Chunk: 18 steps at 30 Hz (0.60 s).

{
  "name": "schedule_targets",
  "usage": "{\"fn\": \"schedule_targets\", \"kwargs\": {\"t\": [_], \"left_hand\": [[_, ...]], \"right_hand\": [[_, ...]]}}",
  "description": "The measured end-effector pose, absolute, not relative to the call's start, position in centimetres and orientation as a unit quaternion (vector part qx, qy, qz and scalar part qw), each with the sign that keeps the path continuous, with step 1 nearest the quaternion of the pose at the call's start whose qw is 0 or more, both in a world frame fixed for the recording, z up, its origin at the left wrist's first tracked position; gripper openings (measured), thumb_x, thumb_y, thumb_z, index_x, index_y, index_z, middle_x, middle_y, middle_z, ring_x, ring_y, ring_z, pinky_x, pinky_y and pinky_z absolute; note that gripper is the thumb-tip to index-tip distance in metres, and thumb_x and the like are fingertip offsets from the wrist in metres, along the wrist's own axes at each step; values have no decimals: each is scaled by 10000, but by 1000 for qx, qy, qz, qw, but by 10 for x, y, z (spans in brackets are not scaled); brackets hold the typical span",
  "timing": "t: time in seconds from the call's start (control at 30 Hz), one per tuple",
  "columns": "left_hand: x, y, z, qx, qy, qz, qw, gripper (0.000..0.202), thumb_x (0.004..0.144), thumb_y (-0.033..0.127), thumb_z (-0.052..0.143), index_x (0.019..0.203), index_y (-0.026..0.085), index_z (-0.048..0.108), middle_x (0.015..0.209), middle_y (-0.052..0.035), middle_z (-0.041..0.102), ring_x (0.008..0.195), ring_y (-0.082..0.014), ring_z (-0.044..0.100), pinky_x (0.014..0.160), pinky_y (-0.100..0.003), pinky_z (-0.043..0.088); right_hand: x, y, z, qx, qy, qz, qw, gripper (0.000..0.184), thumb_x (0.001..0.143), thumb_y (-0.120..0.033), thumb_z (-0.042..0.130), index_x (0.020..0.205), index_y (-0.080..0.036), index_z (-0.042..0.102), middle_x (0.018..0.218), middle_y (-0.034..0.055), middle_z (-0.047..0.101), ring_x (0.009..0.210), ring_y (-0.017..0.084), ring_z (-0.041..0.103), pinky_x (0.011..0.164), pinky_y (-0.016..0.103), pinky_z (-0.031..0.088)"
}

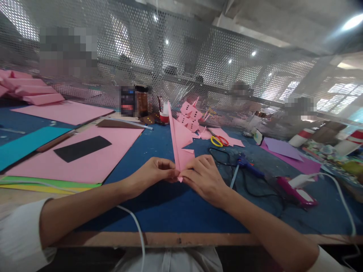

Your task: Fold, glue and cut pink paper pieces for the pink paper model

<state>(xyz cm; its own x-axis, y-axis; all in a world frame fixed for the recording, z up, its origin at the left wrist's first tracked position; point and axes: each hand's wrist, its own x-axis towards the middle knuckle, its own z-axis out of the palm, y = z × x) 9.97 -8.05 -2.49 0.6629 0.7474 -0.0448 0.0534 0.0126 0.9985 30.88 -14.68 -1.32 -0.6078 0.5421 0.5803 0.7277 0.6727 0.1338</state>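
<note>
1. Head view: your left hand (154, 172) and right hand (202, 177) meet at the centre. Both are pinched closed on the lower tip of a folded pink paper (178, 141), which stands upright, pointing to 12 o'clock above the blue worktop (170, 211).
2. Head view, around the paper: scissors (219, 141) lie at 2 o'clock, a glue gun (249, 166) at 3 o'clock, and a pink sheet (85, 166) bearing a black strip (82, 148) at 9 o'clock.

White short sleeves here: the left sleeve (17, 234) near left, the right sleeve (331, 260) just peeking near right. Forearms run bare to the left hand (154, 172) and right hand (202, 179). White shirt front (170, 262) below, thin white cable (136, 223) trailing.
</note>
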Motion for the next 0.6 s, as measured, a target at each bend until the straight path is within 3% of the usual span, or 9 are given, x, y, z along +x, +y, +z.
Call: {"fn": "schedule_targets", "kwargs": {"t": [0.37,0.6], "left_hand": [[100,-82,-26,659,308,273,630,193,753,351,736,774,160,743,736,-22,721,733,-157,651,770,-271,521],[102,-79,-31,646,315,272,640,219,732,353,772,868,180,760,830,-28,762,814,-177,682,830,-286,520]], "right_hand": [[306,-146,-19,-415,-847,-193,270,231,980,-377,559,912,-195,682,849,39,630,851,191,507,788,377,315],[307,-144,-20,-437,-840,-196,255,174,965,-331,585,917,-200,688,864,43,633,873,205,512,800,395,308]]}}
